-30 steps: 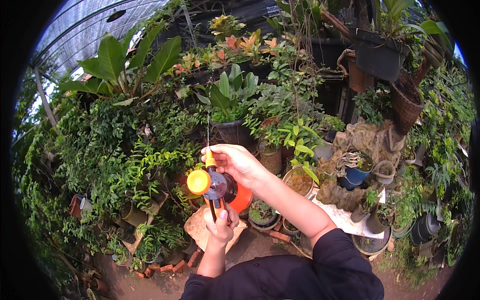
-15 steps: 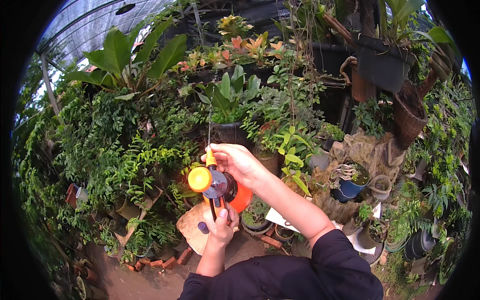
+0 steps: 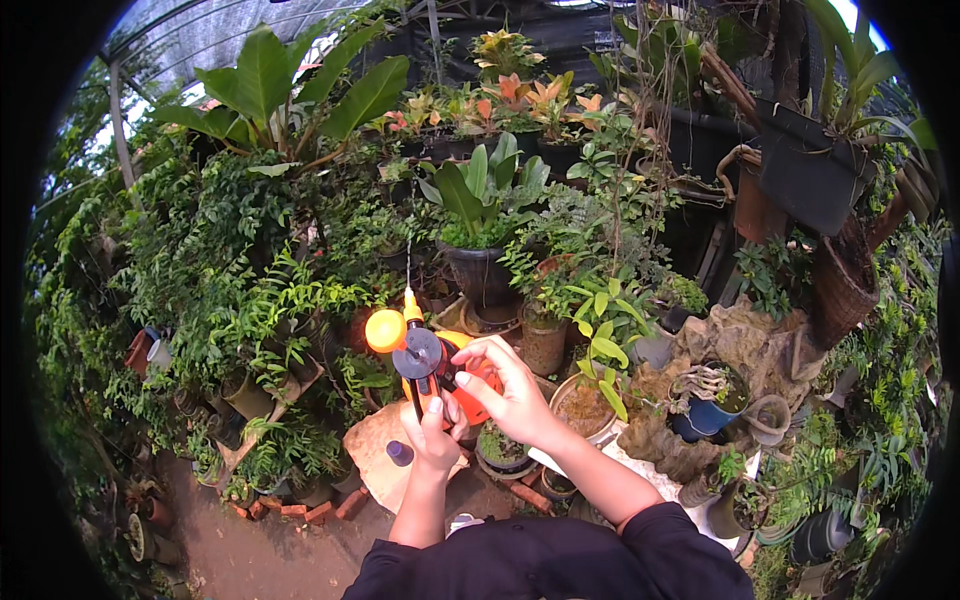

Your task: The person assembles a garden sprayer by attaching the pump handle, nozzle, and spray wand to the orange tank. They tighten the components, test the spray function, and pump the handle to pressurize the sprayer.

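Observation:
An orange pressure sprayer [image 3: 420, 352] with a yellow pump knob, a yellow nozzle and a dark grey top is held out in front of me. A thin stream of water [image 3: 409, 255] leaves its nozzle toward the plants. My left hand [image 3: 437, 437] is closed around the sprayer's handle, thumb on its near side. To the right, my right hand [image 3: 508, 392] hovers beside the orange tank with its fingers apart and slightly bent. Whether its fingertips touch the sprayer is hard to make out.
A dark pot [image 3: 480, 275] with a broad-leaved plant stands ahead. At right are a blue pot [image 3: 708, 412] on a rough rock [image 3: 660, 440] and a hanging black planter [image 3: 815, 175]. A flat stone slab [image 3: 375, 455] lies below the sprayer, with bricks [image 3: 320, 512] edging the bed.
My right hand has left the nozzle and drawn back to the right side of the tank. The sprayer has shifted slightly left in view, and water still streams from it.

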A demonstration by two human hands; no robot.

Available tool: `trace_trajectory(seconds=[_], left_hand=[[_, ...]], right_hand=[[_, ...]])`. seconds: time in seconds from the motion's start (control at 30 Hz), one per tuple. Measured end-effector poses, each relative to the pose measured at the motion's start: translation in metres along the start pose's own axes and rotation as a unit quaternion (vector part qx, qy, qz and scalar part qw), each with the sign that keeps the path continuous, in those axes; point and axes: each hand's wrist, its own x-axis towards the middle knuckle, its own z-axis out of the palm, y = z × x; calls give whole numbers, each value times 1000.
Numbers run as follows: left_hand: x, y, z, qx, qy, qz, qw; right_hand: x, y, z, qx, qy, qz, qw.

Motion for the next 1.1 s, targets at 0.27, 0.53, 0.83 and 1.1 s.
trace_trajectory(seconds=[0.27, 0.53, 0.83, 1.1], left_hand=[[53, -2, -53, 18, 50, 5, 999], [103, 3, -114, 64, 29, 13, 997], [141, -17, -153, 34, -42, -13, 998], [165, -35, -168, -19, -111, -51, 992]], right_hand=[[12, 107, 38, 74, 12, 158, 985], [38, 158, 118, 79, 99, 255, 958], [212, 17, 117, -331, -28, -271, 903], [289, -25, 134, -521, 45, -397, 754]])
